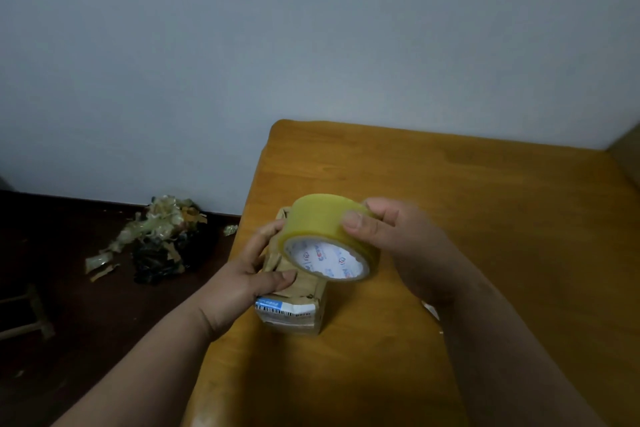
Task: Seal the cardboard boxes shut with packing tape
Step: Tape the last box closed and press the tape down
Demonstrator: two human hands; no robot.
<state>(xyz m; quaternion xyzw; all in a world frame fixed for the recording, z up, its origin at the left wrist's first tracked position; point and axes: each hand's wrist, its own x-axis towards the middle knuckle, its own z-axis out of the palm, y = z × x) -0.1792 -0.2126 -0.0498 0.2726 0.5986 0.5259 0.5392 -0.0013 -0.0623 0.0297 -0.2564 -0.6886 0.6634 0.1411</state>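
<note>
Left hand: the left hand (254,274) grips the cardboard box (294,302) from its left side; fingers curl over the far upper edge, the thumb lies across the crumpled top flaps near the front

Right hand: the right hand (398,239) holds the roll of packing tape (329,236); the thumb presses on the roll's outer curved face, the other fingers wrap round its far side; slightly blurred

Cardboard box: small, brown, dented; it stands on the surface (485,253) close to the left edge; a white and blue shipping label (282,310) with a barcode sits on the near face and folds over the top edge; top flaps are creased and uneven; whether they are already taped I cannot tell

Roll of packing tape: clear yellowish tape on a white core with red and blue print; held tilted just above the box top, its open core facing the camera; the lower rim is at the box's top, contact not clear

Surface: orange-brown wood with a rounded far-left corner; set near a pale wall (311,45)

Floor: dark; a heap of crumpled used tape and torn cardboard scraps (162,236) lies by the wall, left of the surface; part of a wooden frame (31,315) shows at the far left
</note>
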